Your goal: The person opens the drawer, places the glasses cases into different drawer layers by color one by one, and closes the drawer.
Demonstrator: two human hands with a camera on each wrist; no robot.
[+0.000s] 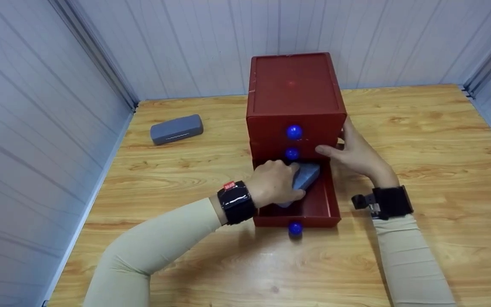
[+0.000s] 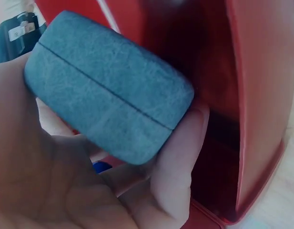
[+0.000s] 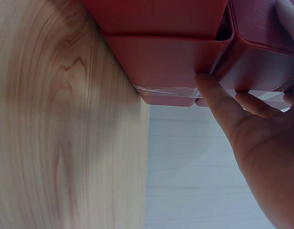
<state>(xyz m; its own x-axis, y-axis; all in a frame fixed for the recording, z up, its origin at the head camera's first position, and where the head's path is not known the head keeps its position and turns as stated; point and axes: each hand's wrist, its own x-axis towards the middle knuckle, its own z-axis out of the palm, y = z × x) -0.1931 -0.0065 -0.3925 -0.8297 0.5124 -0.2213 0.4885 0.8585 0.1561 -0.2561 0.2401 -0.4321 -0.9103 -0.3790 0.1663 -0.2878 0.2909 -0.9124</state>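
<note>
A red drawer cabinet [image 1: 294, 85] with blue ball knobs stands on the table, its bottom drawer [image 1: 328, 196] pulled out. My left hand [image 1: 273, 181] grips a grey-blue glasses case [image 1: 307, 175] at the open drawer. In the left wrist view, the thumb and fingers hold the case [image 2: 108, 86] on both sides, its seam line facing the camera. My right hand [image 1: 358, 151] rests on the cabinet's right side. Its thumb touches the middle drawer's front, and its fingers [image 3: 220, 102] lie fairly straight along the side wall.
Another grey glasses case [image 1: 177, 128] lies on the wooden table [image 1: 177, 179], left of the cabinet. Pale panel walls [image 1: 194, 47] border the table at the back and sides. The bottom drawer's blue knob [image 1: 295, 228] juts toward me.
</note>
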